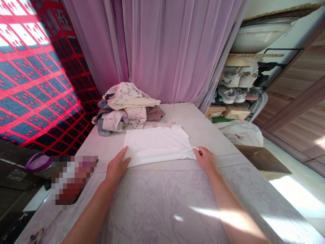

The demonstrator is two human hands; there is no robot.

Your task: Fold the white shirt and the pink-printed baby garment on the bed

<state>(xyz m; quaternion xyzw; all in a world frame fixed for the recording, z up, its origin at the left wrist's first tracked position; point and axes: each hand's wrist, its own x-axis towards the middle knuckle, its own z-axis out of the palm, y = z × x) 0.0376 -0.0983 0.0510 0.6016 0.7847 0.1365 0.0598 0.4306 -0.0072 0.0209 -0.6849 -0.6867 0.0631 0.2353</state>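
Note:
A white shirt point(154, 144) lies folded flat on the patterned table cover point(162, 200), its long side running left to right. At the near left corner of the shirt rests my left hand point(118, 164), thumb and fingers apart and touching the edge. My right hand point(205, 159) pinches the cloth at the near right corner, where a narrow end that looks like a sleeve is slightly raised. Behind the shirt sits a heap of crumpled clothes point(127, 108) in pink, cream, grey and mauve.
A pixelated flat object point(73, 179) lies left of my left arm, near a purple-rimmed tub point(39, 164). Pink curtains point(175, 51) hang behind the table. On the right stand a shoe rack point(271, 64) and an open cardboard box point(261, 162). Red-and-black checked cloth point(38, 88) hangs at left.

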